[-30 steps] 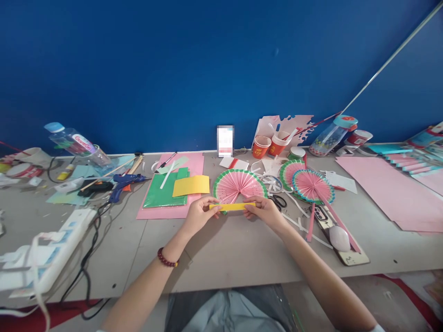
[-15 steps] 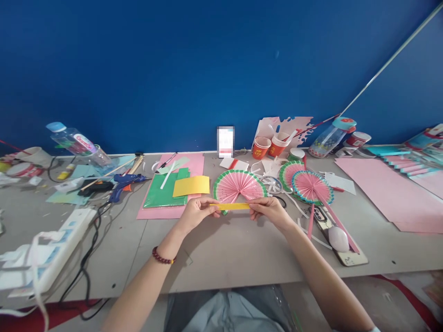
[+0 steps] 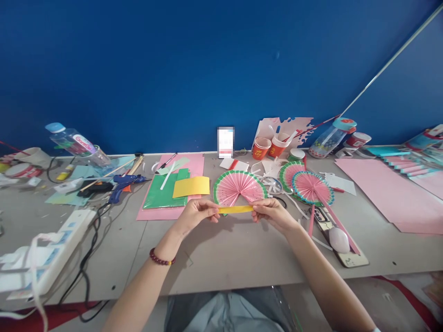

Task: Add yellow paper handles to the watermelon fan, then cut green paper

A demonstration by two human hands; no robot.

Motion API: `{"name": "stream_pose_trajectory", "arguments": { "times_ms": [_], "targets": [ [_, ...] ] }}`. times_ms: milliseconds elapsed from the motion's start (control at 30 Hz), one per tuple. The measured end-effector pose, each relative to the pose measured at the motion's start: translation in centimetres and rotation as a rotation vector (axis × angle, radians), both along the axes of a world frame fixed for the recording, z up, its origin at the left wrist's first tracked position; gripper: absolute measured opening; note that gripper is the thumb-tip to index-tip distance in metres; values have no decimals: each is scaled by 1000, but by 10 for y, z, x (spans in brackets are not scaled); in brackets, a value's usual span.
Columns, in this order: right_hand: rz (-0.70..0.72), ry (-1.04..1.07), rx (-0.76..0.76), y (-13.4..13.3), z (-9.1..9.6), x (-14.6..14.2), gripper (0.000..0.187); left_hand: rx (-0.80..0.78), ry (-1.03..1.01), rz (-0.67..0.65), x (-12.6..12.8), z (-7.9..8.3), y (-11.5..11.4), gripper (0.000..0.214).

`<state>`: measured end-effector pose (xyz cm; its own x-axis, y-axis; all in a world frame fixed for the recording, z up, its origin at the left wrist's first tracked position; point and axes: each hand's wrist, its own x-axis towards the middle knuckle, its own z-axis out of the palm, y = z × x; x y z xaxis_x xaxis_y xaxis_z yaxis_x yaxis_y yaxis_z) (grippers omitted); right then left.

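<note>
A narrow folded yellow paper strip [image 3: 236, 210] is held level above the grey table [image 3: 224, 258], one end in each hand. My left hand [image 3: 196, 213] pinches its left end; a dark red bead bracelet [image 3: 159, 258] sits on that wrist. My right hand [image 3: 272, 212] pinches the right end. Just behind the strip lies a pink half-round paper fan with a green rim [image 3: 238, 186]. A loose yellow sheet [image 3: 192, 186] rests on green paper [image 3: 162, 193] and a pink sheet to the left.
Two round pink fans on sticks [image 3: 311, 186] and a phone [image 3: 341, 244] lie right. Red paper cups [image 3: 272, 146] and a bottle stand at the back. A blue glue gun [image 3: 122, 182], a power strip [image 3: 51, 249] and cables crowd the left. Large pink sheets [image 3: 391, 193] cover the far right.
Both hands have drawn slightly toward me with the strip, and the strip now tilts a little, its right end higher. The view has shifted slightly.
</note>
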<state>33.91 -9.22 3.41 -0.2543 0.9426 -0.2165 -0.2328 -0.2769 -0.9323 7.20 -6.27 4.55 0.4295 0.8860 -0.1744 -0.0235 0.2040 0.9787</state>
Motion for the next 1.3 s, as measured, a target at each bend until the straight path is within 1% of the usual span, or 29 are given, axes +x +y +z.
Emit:
{"name": "stream_pose_trajectory", "arguments": {
  "times_ms": [67, 100, 233, 300, 400, 500, 633, 733, 800, 833, 900, 967, 1067, 1167, 1300],
  "targets": [
    [0, -8, 10, 0, 0, 0, 22, -11, -1, -9, 0, 1, 0, 25],
    [-13, -24, 20, 1, -1, -1, 23, -3, 6, 8, 0, 0, 0, 25],
    [-123, -95, 59, 4, -7, -4, 26, 64, 60, 121, 5, -2, -1, 25],
    [-146, -100, 54, 5, -10, -5, 27, 77, 73, 153, 7, -4, -1, 25],
    [-135, -72, 24, 5, -10, -4, 25, 57, 36, 161, 7, -6, -1, 24],
    [-86, -13, -9, 2, -7, -2, 21, 30, -16, 149, 5, -7, -1, 25],
    [-47, 41, -15, 0, -2, 0, 22, 45, -18, 126, 1, -1, -3, 25],
    [-53, 24, 11, 0, 0, 0, 21, 45, -22, 20, -5, 6, -4, 30],
    [-54, 7, 18, 0, 0, -1, 21, 20, -57, -66, -8, 8, -3, 45],
    [-39, -3, 16, 0, 0, -1, 22, 0, -68, -108, -9, 9, -3, 52],
    [38, -27, 2, -1, -1, -5, 25, -53, -60, -200, -7, 8, -3, 60],
    [145, -45, -16, -4, -2, -10, 28, -117, -5, -300, -2, 6, -5, 58],
    [266, -65, -27, -7, -4, -19, 30, -180, 53, -414, 10, 5, -12, 43],
    [299, -76, -36, -9, -6, -27, 31, -173, 52, -523, 19, 3, -19, 37],
    [294, -97, -39, -9, -8, -30, 34, -117, 138, -557, 24, -2, -23, 41]
  ]
}}
